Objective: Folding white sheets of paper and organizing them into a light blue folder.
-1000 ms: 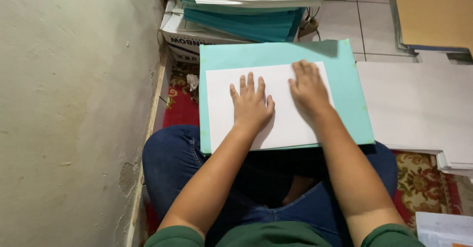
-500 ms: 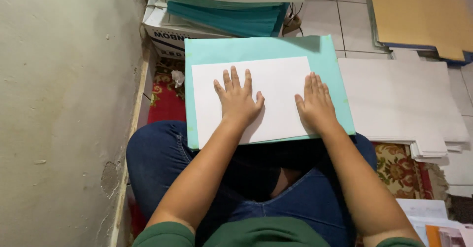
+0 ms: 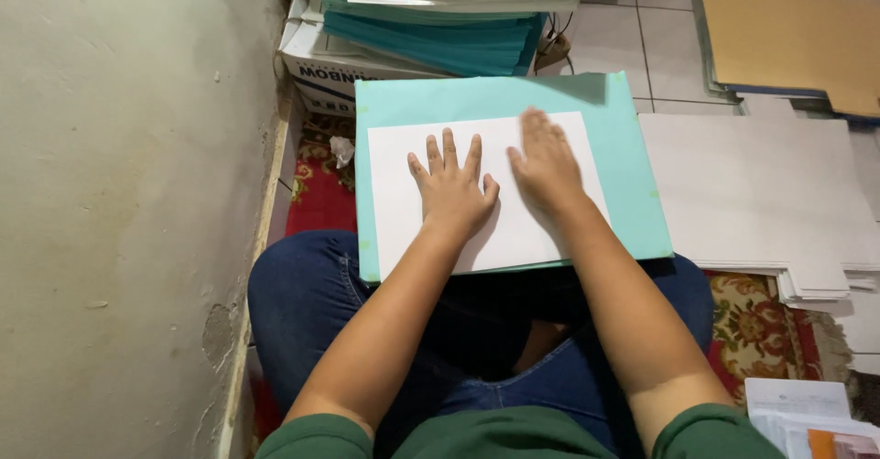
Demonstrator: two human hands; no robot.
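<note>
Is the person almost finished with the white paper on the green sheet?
Done, it seems: the white paper sheet already lies flat on the larger mint-green paper sheet on the lap. In hand: the left hand and right hand press flat on it. Left: a stack of teal and white papers waits behind, so probably more to do.

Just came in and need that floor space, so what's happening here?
A person sits cross-legged on the floor with a teal cover sheet across their lap. Both the left hand and the right hand press flat on a white sheet laid on it. Stacked teal sheets and grey boards lie nearby.
</note>
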